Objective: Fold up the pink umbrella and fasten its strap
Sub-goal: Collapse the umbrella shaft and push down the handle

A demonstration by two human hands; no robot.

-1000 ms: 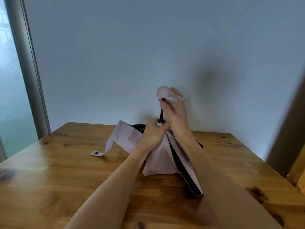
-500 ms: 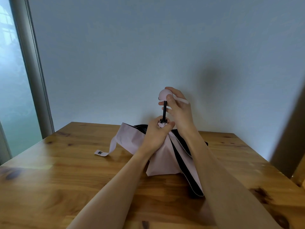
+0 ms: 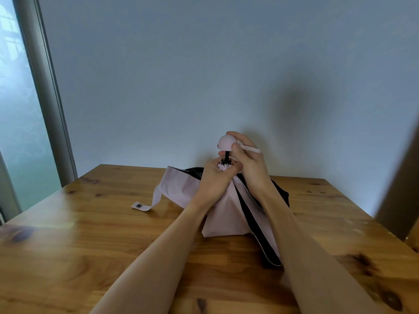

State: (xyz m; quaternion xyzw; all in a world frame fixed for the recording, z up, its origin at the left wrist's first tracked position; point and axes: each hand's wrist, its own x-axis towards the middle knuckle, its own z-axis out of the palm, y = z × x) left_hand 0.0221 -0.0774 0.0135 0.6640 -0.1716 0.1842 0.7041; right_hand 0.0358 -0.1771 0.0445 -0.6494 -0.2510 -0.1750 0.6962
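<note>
The pink umbrella (image 3: 226,214) stands handle-up on the wooden table (image 3: 90,245), its pink canopy with black lining slumped around the shaft. My left hand (image 3: 215,177) grips the gathered rib tips at the top of the canopy. My right hand (image 3: 247,159) holds the round pink handle (image 3: 226,142), thumb and fingers curled round it, with a short stretch of black shaft (image 3: 226,156) showing between the hands. The pink closing strap (image 3: 145,203) trails from the canopy's left side and lies flat on the table, its fastener end facing up.
A pale wall rises straight behind the table's far edge. A window with a grey frame (image 3: 45,87) stands at the left. Something dark and upright (image 3: 399,177) stands past the table's right edge.
My right hand has closed round the pink handle and pushed it down toward my left hand, so less black shaft shows. The left hand has kept its grip on the rib tips.
</note>
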